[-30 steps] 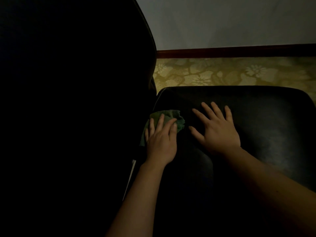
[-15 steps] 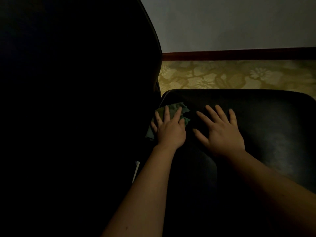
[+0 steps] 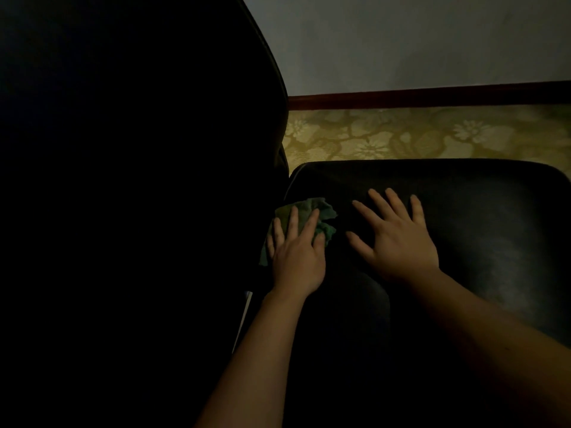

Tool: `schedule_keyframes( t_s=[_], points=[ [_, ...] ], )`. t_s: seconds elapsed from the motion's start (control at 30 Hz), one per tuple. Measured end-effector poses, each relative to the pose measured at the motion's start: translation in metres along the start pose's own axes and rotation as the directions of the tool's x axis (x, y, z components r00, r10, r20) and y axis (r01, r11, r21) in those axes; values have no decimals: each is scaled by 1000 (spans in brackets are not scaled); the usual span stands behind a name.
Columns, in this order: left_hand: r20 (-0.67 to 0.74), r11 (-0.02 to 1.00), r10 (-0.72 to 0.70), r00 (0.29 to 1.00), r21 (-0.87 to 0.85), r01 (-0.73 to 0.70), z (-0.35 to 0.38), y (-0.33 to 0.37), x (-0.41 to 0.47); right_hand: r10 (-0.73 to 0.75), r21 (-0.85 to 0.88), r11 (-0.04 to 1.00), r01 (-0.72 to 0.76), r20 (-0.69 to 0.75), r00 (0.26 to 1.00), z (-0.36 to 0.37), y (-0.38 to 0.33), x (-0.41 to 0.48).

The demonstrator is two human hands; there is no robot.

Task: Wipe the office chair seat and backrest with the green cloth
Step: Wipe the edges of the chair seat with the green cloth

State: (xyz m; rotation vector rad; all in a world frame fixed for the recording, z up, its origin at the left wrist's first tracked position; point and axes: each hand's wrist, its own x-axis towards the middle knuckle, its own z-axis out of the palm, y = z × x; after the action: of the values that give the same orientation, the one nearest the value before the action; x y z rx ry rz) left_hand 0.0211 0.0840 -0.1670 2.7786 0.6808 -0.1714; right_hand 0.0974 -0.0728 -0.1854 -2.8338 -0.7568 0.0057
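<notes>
Backrest (image 3: 139, 180): black, upright, filling the left half of the view (too dark for surface detail); seat (image 3: 479, 242): black, glossy cushion to its right, with patterned yellow-green carpet (image 3: 401, 134), a dark wooden baseboard (image 3: 432, 95) and a pale wall (image 3: 401, 41) beyond. Right hand (image 3: 398, 242): laid flat on the seat, fingers straight and spread, holding nothing. Left hand (image 3: 298, 257): pressing with straight fingers on the green cloth (image 3: 309, 211), which lies crumpled on the seat at the crease against the backrest, just beside the right hand.
</notes>
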Motion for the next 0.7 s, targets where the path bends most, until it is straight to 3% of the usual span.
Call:
schedule_keyframes(
  t_s=[0.43,0.7],
  points=[
    [65,998,-25,998,-52,28,-13,23,51,-4,-28,1000,4,23,1000,1,2,2],
    [-3,999,17,1000,-33,-17,-4,11,29,-8,-36,999,11,83,997,-5,1,4]
  ],
)
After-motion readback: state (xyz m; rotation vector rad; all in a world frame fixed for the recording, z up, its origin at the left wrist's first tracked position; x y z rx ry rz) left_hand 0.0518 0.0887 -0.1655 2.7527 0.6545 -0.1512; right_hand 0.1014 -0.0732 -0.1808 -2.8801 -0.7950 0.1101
